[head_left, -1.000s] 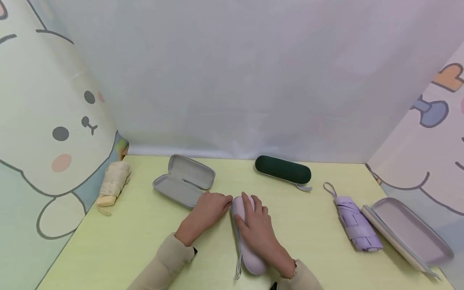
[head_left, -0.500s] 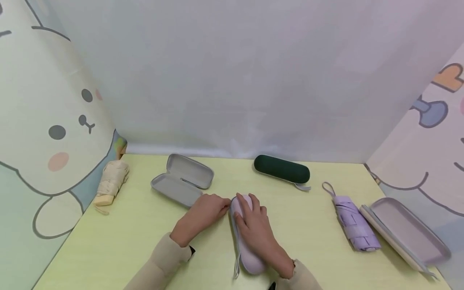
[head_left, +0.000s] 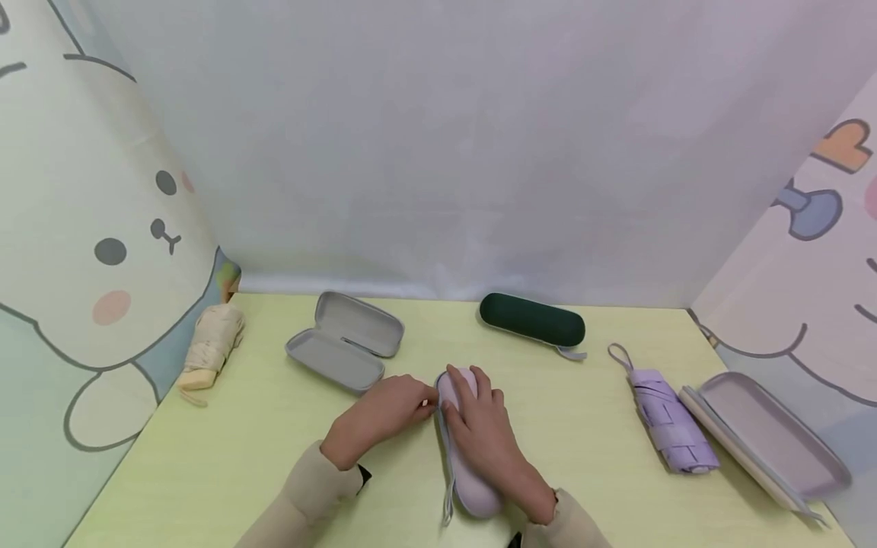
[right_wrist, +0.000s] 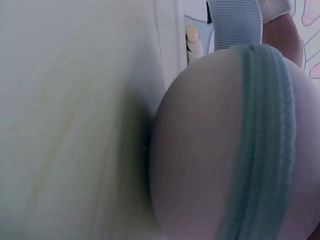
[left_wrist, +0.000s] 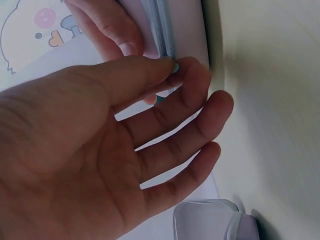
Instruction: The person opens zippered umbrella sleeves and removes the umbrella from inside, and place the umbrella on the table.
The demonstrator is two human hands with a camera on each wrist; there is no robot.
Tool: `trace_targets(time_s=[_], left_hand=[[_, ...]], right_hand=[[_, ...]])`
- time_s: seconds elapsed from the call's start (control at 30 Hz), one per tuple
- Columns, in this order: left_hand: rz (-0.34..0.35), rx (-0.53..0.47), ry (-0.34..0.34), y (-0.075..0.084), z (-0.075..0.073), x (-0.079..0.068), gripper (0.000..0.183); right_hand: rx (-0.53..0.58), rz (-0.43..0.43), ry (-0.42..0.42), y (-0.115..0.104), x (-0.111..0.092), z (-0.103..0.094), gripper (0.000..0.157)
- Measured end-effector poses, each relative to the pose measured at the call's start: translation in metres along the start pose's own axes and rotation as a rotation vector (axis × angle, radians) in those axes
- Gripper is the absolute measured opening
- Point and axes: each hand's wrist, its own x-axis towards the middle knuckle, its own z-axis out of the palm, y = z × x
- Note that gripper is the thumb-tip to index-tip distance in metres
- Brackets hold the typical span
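Note:
A lilac zip-up glasses case [head_left: 473,487] lies lengthwise on the table, its grey wrist strap [head_left: 448,502] trailing along the left side. My right hand [head_left: 486,441] grips it from above, thumb on the left and fingers over the top. At the case's far left side is my left hand [head_left: 387,411]. In the left wrist view, thumb and index finger of the left hand [left_wrist: 145,125] pinch a small zipper pull [left_wrist: 175,68] on the grey zip [left_wrist: 159,25]. The other fingers are loosely bent. The zip runs round the case's rounded end [right_wrist: 200,150] in the right wrist view.
An open grey glasses case [head_left: 342,354] lies behind my left hand. A dark green case [head_left: 533,319] is at the back. A cream folded umbrella [head_left: 211,342] lies far left. To the right are a purple folded umbrella [head_left: 671,426] and an open lilac case [head_left: 774,434].
My left hand has slid a little towards me along the left side of the lilac case. The right hand keeps its hold, and the case lies almost where it was.

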Motion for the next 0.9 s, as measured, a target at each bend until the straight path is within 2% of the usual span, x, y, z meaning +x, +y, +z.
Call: trace_targets(time_s=[0.17, 0.37, 0.6, 0.9], left_hand=[[0.027, -0.05, -0.04, 0.004, -0.004, -0.002, 0.023], [0.047, -0.104, -0.126, 0.007, -0.006, -0.005, 0.025], [0.065, -0.106, -0.145, 0.009, -0.01, -0.004, 0.026], [0.007, -0.147, -0.144, 0.014, -0.009, -0.007, 0.027]], right_hand=[[0.007, 0.011, -0.011, 0.0, 0.0, 0.0, 0.049], [0.007, 0.015, -0.032, 0.001, -0.002, -0.001, 0.049], [0.019, 0.025, -0.037, 0.002, 0.0, -0.003, 0.05], [0.025, 0.029, -0.039, 0.003, -0.001, -0.001, 0.049]])
